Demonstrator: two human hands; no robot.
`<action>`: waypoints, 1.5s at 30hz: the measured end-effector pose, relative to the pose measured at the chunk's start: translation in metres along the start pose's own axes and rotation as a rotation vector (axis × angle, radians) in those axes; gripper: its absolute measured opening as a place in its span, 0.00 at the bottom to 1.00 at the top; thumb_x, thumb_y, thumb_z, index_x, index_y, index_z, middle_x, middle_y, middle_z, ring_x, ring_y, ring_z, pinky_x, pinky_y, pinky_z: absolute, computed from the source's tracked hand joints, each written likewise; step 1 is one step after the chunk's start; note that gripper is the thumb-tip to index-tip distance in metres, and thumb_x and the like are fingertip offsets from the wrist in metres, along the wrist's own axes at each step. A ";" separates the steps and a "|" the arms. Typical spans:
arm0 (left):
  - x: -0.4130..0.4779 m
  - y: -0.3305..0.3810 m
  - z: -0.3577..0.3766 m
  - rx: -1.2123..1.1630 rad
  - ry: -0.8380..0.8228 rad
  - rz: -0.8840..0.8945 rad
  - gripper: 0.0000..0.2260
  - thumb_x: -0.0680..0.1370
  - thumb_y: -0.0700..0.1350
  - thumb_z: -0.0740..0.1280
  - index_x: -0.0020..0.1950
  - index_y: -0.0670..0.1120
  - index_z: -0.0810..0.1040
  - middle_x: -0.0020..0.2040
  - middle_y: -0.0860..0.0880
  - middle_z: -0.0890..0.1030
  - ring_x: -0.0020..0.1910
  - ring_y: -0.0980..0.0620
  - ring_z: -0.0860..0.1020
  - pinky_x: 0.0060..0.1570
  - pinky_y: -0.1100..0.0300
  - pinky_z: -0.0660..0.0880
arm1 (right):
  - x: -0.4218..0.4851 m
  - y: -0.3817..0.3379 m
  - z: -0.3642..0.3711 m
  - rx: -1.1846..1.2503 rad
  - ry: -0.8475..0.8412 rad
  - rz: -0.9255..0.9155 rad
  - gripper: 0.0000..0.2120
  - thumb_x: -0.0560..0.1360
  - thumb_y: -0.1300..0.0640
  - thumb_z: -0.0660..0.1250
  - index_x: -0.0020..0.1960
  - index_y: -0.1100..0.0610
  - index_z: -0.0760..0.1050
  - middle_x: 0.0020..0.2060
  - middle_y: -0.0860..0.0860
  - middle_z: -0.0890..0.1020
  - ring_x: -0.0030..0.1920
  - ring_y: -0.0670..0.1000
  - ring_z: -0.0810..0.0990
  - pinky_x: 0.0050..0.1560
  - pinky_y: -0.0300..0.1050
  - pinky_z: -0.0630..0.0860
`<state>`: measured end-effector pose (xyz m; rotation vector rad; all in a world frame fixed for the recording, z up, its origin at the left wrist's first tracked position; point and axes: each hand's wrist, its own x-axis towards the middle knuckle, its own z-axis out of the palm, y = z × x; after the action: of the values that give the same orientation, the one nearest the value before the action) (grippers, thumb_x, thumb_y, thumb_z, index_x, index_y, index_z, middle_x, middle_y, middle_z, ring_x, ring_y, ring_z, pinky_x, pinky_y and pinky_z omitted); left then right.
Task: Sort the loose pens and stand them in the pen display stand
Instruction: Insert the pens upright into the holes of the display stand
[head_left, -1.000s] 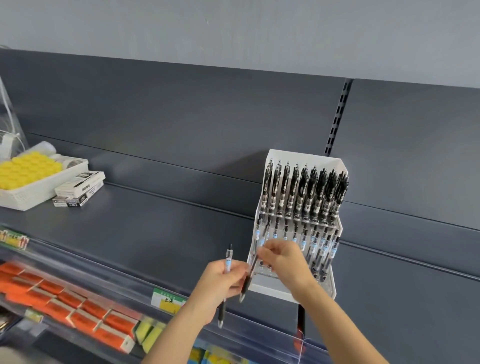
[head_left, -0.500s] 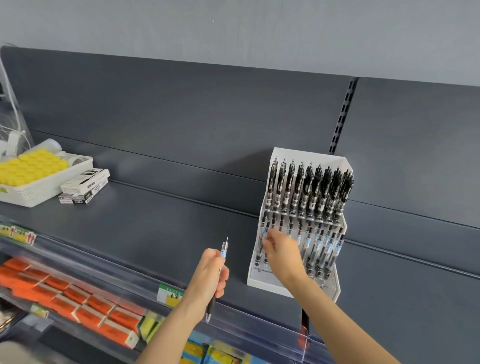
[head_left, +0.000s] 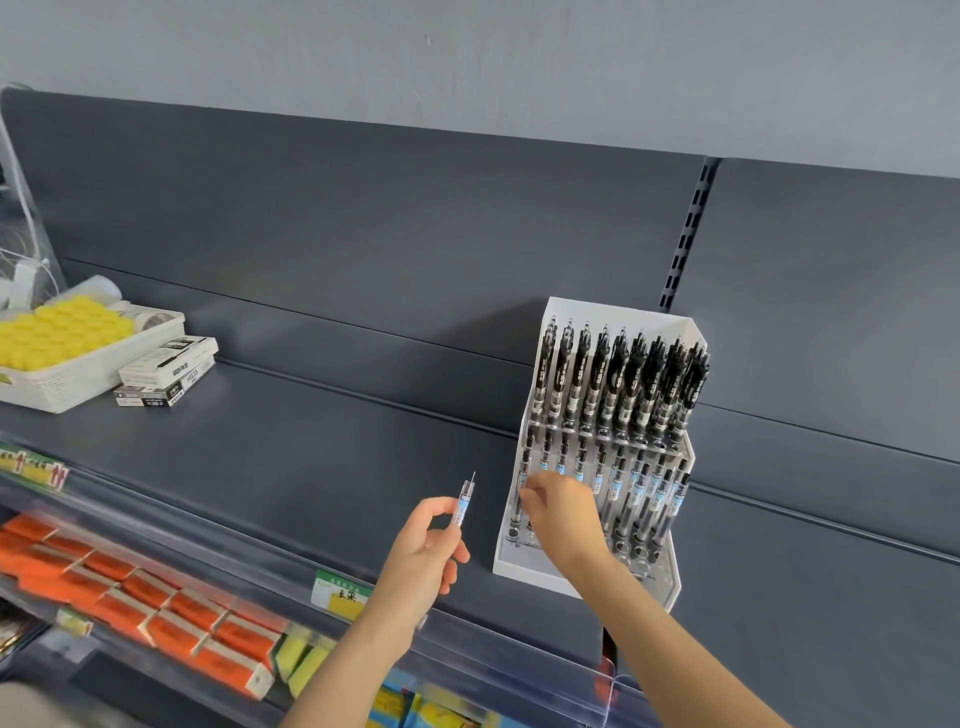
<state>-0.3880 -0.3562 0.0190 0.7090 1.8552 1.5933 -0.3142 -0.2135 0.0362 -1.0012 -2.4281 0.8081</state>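
matt metal shelf (head_left: 311, 457), smooth white plastic pen display stand (head_left: 669, 578), glossy clear plastic guard (head_left: 519, 662)

Far to my left on the grey shelf (head_left: 311, 457) sat a white basket (head_left: 93, 364) of yellow pieces (head_left: 57, 332), with stacked boxes (head_left: 166, 369) just beside it. Below me, orange packs (head_left: 156, 597) lay behind a clear rail (head_left: 519, 670).

Left hand (head_left: 423, 540) pinching, right hand (head_left: 561, 514) reaching
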 end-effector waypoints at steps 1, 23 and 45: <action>-0.001 0.001 0.000 -0.015 -0.003 -0.010 0.09 0.81 0.38 0.57 0.56 0.50 0.71 0.38 0.46 0.77 0.30 0.55 0.70 0.31 0.65 0.71 | -0.004 0.001 0.000 0.037 0.021 0.021 0.10 0.78 0.61 0.59 0.48 0.66 0.77 0.42 0.60 0.83 0.43 0.59 0.80 0.46 0.49 0.76; 0.045 -0.020 0.042 0.601 0.005 0.164 0.27 0.76 0.48 0.67 0.73 0.44 0.64 0.69 0.46 0.68 0.68 0.49 0.68 0.66 0.55 0.67 | -0.027 -0.007 -0.053 0.271 0.325 -0.041 0.03 0.79 0.57 0.61 0.50 0.56 0.72 0.38 0.49 0.78 0.40 0.50 0.79 0.41 0.40 0.75; 0.048 -0.028 0.053 0.447 0.007 0.237 0.14 0.73 0.43 0.71 0.58 0.52 0.80 0.50 0.50 0.82 0.44 0.54 0.78 0.44 0.64 0.74 | -0.004 0.012 0.001 -0.049 0.162 0.012 0.09 0.78 0.57 0.61 0.48 0.62 0.77 0.40 0.56 0.83 0.40 0.55 0.81 0.43 0.46 0.78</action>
<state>-0.3831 -0.2892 -0.0188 1.1541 2.2279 1.3214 -0.3055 -0.2096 0.0272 -1.0584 -2.3155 0.6469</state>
